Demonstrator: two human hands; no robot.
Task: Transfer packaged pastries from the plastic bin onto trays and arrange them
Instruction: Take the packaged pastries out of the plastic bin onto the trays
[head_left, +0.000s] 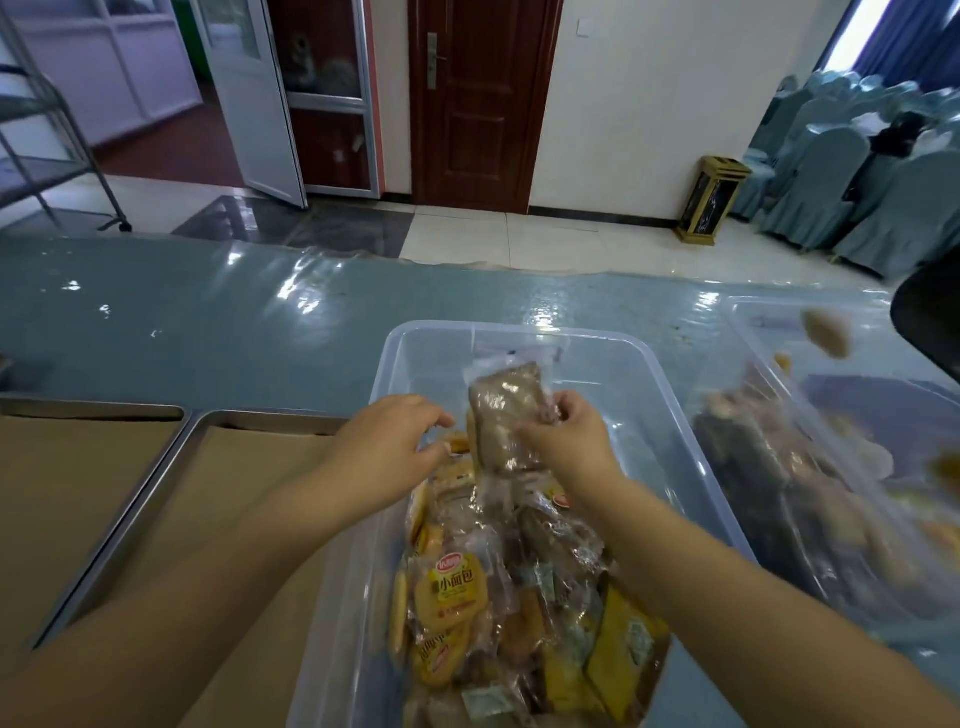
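Observation:
A clear plastic bin (670, 384) stands in front of me, its near half piled with packaged pastries (452, 597) in yellow and clear wrappers. My right hand (569, 434) pinches a clear-wrapped brown pastry (506, 415) and holds it upright above the pile. My left hand (392, 441) hovers at the bin's left wall with its fingers loosely curled toward that pastry, holding nothing. Two metal trays lined with brown paper lie to the left, the near tray (249, 467) beside the bin and the far-left tray (67, 467).
A second clear bin (748, 317) with more packaged pastries sits at the right, blurred. The table has a glossy blue-grey cover (208, 322). A dark rounded object (930, 317) intrudes at the right edge. Beyond are a floor, doors, a small bin and covered chairs.

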